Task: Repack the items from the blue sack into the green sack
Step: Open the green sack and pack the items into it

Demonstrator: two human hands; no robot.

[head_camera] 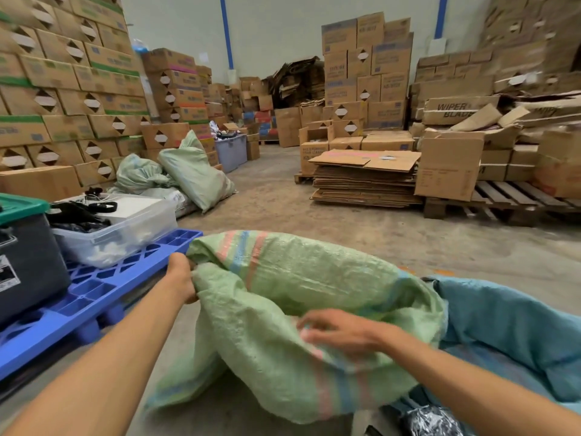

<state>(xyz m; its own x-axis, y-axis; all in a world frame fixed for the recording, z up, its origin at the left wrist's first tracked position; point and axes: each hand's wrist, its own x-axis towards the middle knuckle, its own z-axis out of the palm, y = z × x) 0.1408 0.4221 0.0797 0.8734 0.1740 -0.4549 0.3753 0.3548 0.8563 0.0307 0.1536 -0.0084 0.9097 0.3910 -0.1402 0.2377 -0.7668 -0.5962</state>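
On the concrete floor (283,199) of a warehouse, directly below the camera, the green sack (298,278) lay slumped with its mouth turned toward the person, its striped hem running along the near lip. The left hand (182,278), at about nine o'clock from the sack's middle, gripped a bunched fold of the rim with curled fingers, apparently pulling that side out and up so the mouth would stay wide. The right hand (339,338), at about five o'clock from the sack's middle, lay on the near lip with fingers spread; motion blur hid the fingertips, so whether it pinched the cloth or merely pressed it down could not be told. Holding opposite sides in that way looked like preparation for loading rather than loading itself: nothing showed inside the green sack, so the task seemed barely begun.

The blue sack (509,325) sat at three o'clock, touching the green one, its open top sagging toward the person, likely kept close so items could cross in a short reach. A dark shiny bundle (430,423) showed at its lower edge, at five o'clock, too indistinct to name.

At nine to ten o'clock a blue plastic pallet (94,294) carried a clear tub (119,228) and a dark bin (28,256) with a green lid
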